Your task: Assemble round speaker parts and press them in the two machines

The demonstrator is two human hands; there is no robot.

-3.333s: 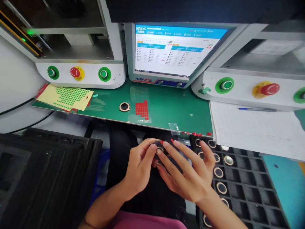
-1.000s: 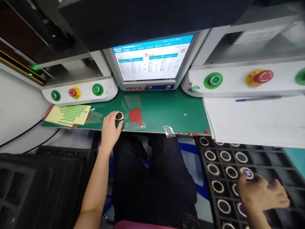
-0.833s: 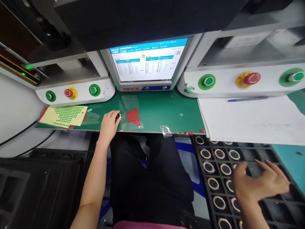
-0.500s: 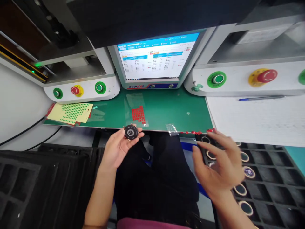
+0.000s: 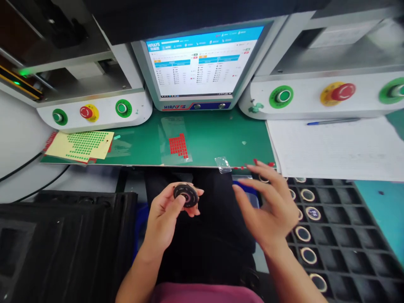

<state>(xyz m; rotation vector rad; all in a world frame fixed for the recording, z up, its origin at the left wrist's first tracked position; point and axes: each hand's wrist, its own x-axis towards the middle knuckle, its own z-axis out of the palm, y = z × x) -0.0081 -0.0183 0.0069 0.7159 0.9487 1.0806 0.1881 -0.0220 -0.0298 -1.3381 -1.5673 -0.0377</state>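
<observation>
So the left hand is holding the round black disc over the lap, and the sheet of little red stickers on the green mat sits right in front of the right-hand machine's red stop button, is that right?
Not quite. The left hand does hold the round black disc over the lap, but the red stickers on the green mat lie in front of the monitor, not the right-hand red stop button. The head view shows it.

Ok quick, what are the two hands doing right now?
Left hand: closed on a small round black disc.
Right hand: open, fingers spread, holding nothing, above the black tray.
</observation>
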